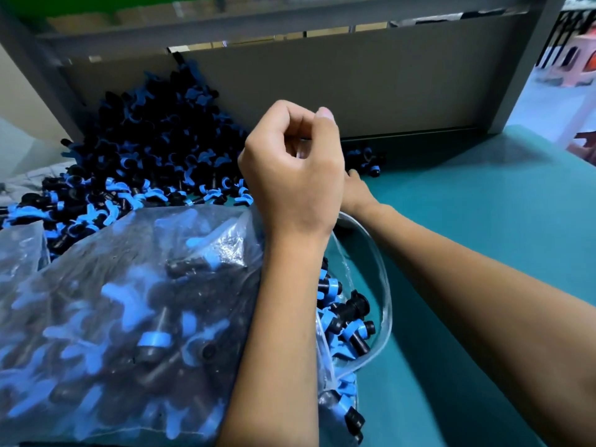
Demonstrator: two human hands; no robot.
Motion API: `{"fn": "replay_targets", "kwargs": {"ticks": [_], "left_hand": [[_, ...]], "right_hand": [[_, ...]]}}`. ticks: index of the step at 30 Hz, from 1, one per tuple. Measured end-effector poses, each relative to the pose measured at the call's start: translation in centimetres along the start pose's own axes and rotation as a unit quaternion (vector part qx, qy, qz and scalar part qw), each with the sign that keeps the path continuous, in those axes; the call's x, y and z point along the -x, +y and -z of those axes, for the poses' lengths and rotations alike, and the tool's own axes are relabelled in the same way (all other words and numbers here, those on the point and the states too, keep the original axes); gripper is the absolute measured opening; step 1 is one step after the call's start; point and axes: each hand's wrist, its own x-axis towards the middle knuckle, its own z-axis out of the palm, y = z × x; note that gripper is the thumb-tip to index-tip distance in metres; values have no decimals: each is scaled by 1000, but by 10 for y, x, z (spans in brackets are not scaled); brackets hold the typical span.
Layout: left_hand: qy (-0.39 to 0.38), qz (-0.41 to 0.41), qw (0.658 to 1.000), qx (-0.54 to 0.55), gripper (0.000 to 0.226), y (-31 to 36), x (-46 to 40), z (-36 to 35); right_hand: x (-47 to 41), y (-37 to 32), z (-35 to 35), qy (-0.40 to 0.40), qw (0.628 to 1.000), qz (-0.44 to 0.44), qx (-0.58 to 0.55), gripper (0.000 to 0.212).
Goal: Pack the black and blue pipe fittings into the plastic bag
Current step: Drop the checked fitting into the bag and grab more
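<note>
The left hand [290, 169], mid-frame, has its fingers [274, 124] curled, pinching what looks like the clear bag's rim — glare makes that hard to confirm. The right hand [354, 188] reaches behind it toward the stray fittings [371, 161]; its fingers are hidden, so I cannot tell their state. The plastic bag [113, 301] fills the lower left on the teal counter [483, 237], bulging and seemingly well filled, mouth open toward the right. A big pile [129, 150] remains at upper left — fittings lie every way, no shared axis.

fittings pile [138, 156] behind filled bag [129, 317], both on table [483, 237]
</note>
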Motion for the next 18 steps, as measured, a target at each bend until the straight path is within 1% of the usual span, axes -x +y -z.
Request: {"fn": "replay_targets", "kwargs": {"ticks": [2,4,6,7,8,9,10,11,12,13,14,16,18], "left_hand": [[-3,-5,1000,-31,29,-3,0,0],[-26,4,997,-78,29,-7,0,0],[-65,29,987,-142,23,-12,1,0],[-88,44,980,-174,18,-14,2,1],[-110,57,972,-202,14,-16,2,2],[-131,70,963,-224,9,-19,2,3],[-153,81,955,-239,4,-20,3,3],[-173,92,949,-249,7,-21,2,3],[-193,101,942,-255,16,-22,4,4],[-211,108,937,-257,24,-23,4,4],[-225,110,934,-256,28,-23,5,4],[-244,108,933,-240,27,-22,6,3],[-242,111,939,-220,24,-21,6,3]], "right_hand": [[20,3,7,25,999,46,11,41],[45,13,14,55,996,66,-24,33],[72,23,23,116,989,50,-74,23],[84,26,30,157,979,24,-131,19],[95,27,37,191,959,-7,-212,13],[104,26,44,214,923,-35,-319,9],[112,25,53,219,870,-64,-437,13],[120,22,61,208,807,-82,-546,18],[130,20,70,178,751,-87,-629,20],[137,17,77,143,716,-80,-679,19],[143,14,82,110,702,-63,-701,17],[151,8,88,63,705,-23,-706,15],[153,3,91,54,707,-7,-705,16]]}}
